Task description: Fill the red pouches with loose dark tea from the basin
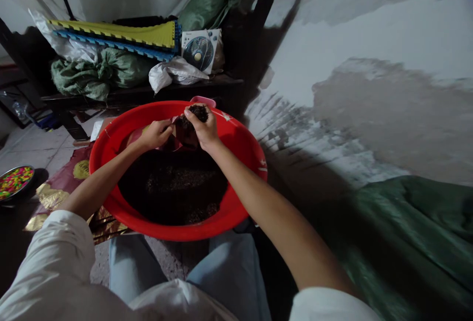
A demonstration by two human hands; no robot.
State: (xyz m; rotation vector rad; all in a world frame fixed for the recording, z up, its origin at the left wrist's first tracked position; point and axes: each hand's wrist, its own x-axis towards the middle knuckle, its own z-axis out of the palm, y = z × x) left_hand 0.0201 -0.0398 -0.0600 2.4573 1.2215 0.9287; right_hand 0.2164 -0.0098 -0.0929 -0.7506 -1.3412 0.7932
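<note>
**Dark Handful Held Above a Red Basin**

A seated person held both hands over the far side of a wide red basin (pixel 252 165). The left hand (pixel 157 134) was closed, its thumb and fingers pinched on the edge of a reddish packet (pixel 180 136). The right hand (pixel 204 126) was curled around a dark clump (pixel 199 112) of loose, shredded-looking stuff, the thumb laid along its near side. The clump sat just above the packet; whether the two touched could not be told.

More of the dark loose material (pixel 181 179) lay in the basin, below the hands. Part of the packet was hidden behind the fingers and in shadow.

Beyond the basin, a dark bench (pixel 136 94) bore yellow and blue foam mats (pixel 125 33), a white box fan (pixel 199 53), and green and white sacks (pixel 123 67). To the basin's left lay a maroon and gold bag (pixel 64 180), and farther left stood a bowl (pixel 33 175) of brightly coloured pieces (pixel 15 182). A large green covering (pixel 417 227) lay at the right, near a patchy wall (pixel 369 25).
</note>
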